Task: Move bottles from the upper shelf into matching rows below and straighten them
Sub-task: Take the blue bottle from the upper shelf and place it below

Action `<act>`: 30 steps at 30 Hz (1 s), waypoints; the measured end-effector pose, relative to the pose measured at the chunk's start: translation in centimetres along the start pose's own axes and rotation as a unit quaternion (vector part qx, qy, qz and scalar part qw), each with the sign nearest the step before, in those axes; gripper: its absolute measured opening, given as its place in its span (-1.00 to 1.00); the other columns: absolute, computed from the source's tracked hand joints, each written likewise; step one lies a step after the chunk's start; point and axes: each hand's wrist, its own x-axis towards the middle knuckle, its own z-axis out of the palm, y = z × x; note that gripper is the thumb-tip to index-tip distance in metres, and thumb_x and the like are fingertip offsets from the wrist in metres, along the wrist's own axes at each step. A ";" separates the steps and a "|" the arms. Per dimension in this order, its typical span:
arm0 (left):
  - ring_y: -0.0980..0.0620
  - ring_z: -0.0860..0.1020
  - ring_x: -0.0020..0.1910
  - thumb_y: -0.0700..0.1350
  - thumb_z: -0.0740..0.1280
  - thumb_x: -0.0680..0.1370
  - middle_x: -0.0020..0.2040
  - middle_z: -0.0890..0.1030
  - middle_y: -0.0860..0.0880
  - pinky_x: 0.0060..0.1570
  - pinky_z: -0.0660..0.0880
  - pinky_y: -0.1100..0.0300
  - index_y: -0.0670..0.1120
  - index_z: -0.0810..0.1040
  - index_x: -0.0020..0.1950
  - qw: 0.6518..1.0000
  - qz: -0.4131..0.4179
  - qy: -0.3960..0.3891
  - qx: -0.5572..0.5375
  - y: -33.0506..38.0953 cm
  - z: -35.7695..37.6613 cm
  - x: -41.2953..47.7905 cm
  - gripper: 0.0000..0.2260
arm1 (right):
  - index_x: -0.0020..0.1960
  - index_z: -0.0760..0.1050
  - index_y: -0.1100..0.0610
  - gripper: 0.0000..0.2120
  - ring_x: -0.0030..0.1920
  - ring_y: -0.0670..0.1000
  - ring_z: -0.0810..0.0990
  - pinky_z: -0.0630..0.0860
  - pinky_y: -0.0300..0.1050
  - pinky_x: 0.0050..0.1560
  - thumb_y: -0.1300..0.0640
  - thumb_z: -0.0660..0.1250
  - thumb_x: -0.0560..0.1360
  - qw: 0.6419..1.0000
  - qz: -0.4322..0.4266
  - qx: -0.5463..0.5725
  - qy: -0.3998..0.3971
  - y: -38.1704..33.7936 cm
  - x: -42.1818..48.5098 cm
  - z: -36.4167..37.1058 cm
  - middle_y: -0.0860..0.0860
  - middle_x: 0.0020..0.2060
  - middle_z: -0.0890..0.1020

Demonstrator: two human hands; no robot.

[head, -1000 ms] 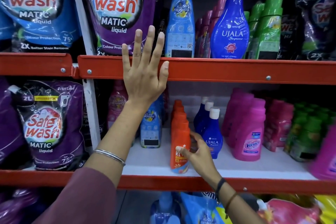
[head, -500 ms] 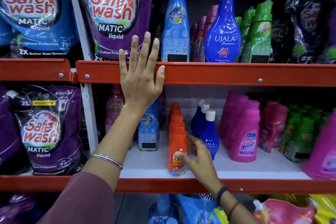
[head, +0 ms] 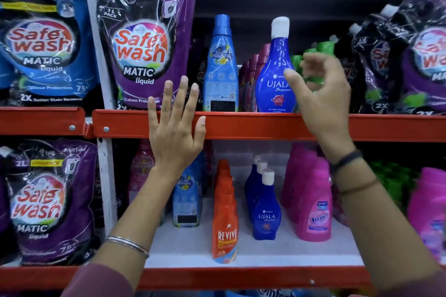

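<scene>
My left hand [head: 175, 128] lies flat, fingers spread, on the red upper rail [head: 253, 125], gripping nothing. My right hand [head: 321, 94] is up at 2 o'clock, fingers curled but apart, thumb just in front of the big Ujala btl [head: 272, 79] on the upper shelf; can't tell if touching. Blue btl [head: 220, 65] stands at 12. Below, small Ujala row [head: 265, 214] sits btwn Revive row [head: 224, 224] and pink btls [head: 311, 200].
</scene>
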 end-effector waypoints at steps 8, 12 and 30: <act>-0.01 -0.01 0.55 0.10 -0.04 0.65 0.56 0.18 -0.06 0.51 -0.15 -0.10 -0.04 0.12 0.56 1.000 0.003 -0.003 0.004 -0.1 0.0 0.0 -0.50 | 0.22 0.44 0.16 -0.55 0.09 0.09 0.60 0.52 0.05 0.14 -0.08 0.35 0.44 0.972 0.109 -0.110 -0.177 -0.4 4.8 2.2 0.09 0.10 0.61; -0.01 -0.02 0.56 0.10 -0.04 0.64 0.56 0.17 -0.06 0.50 -0.12 -0.13 -0.04 0.11 0.56 1.000 0.000 -0.008 -0.001 0.0 0.0 0.0 -0.50 | 0.17 0.49 0.21 -0.58 -0.13 -0.02 0.67 0.64 -0.14 -0.14 0.12 0.49 0.37 0.967 0.181 0.070 -0.167 -0.1 5.2 1.0 0.09 -0.01 0.66; -0.03 -0.03 0.56 0.09 -0.04 0.64 0.57 0.15 -0.05 0.51 -0.17 -0.10 -0.05 0.10 0.57 1.000 -0.001 -0.011 0.010 0.1 0.0 -0.1 -0.49 | 0.13 0.54 0.16 -0.50 -0.13 -0.04 0.69 0.61 -0.23 -0.15 0.11 0.49 0.21 0.908 0.264 0.276 -0.175 0.9 -2.3 -6.6 0.04 -0.06 0.70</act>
